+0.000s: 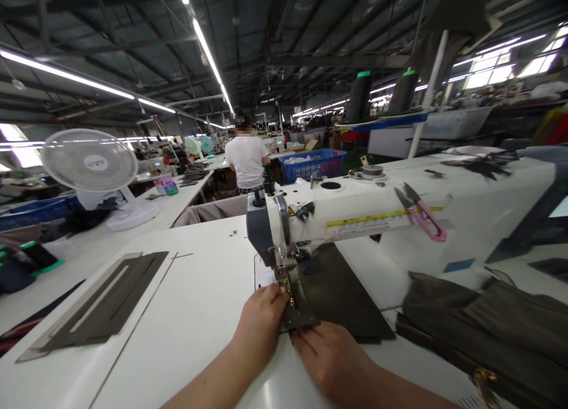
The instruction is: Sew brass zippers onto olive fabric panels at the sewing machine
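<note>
Pressing flat-fingered, left hand [261, 314] and right hand [326, 353] steady fabric strip [298, 314], lengthwise toward needle [284, 273].

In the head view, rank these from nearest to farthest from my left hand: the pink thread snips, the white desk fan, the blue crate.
From the left hand:
1. Pink thread snips, lying on the sewing machine arm, up and right.
2. White desk fan, on the next table, far left.
3. Blue crate, behind the machine, deepest in the room.

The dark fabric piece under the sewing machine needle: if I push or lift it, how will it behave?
The dark fabric piece lies flat and thin on the table, so it probably slides easily when pushed. Both the left hand and right hand press it down, which suggests it shifts readily. Lifted, it would likely droop, like the crumpled olive cloth.
</note>
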Tool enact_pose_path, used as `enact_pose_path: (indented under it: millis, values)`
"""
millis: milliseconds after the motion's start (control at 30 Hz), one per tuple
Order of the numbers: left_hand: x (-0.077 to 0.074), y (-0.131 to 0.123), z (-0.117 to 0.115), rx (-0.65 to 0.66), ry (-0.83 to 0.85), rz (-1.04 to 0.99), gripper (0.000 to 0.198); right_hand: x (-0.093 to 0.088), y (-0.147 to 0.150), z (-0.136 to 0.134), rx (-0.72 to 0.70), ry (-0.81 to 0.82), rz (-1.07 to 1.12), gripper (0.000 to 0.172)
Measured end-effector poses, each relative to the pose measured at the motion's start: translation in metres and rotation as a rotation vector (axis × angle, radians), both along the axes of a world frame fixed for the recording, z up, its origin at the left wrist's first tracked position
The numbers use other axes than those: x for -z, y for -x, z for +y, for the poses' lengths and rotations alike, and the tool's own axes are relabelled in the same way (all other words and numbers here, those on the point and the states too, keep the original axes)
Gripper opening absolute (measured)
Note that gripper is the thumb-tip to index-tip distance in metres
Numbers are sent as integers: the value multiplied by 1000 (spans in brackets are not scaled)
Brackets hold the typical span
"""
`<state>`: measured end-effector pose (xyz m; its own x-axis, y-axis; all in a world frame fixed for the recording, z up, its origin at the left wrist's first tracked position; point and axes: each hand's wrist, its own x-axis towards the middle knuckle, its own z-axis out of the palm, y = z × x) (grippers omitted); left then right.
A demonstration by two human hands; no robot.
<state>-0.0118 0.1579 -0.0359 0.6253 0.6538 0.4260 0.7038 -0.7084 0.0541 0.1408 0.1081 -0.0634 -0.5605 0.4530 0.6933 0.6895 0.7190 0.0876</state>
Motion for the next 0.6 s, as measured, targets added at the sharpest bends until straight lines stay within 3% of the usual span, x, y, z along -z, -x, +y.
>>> enact_pose_path:
  millis: [233,433,600]
  values:
    - [0,-2,14,-71,89,22,24,-4,1,19,20,-6,-19,20]
    - [1,2,11,-59,183,-53,26,-7,-5,10,-6,134,110,18]
    - [-7,6,-3,-27,274,-249,29,-16,-5,12,227,218,103,17]
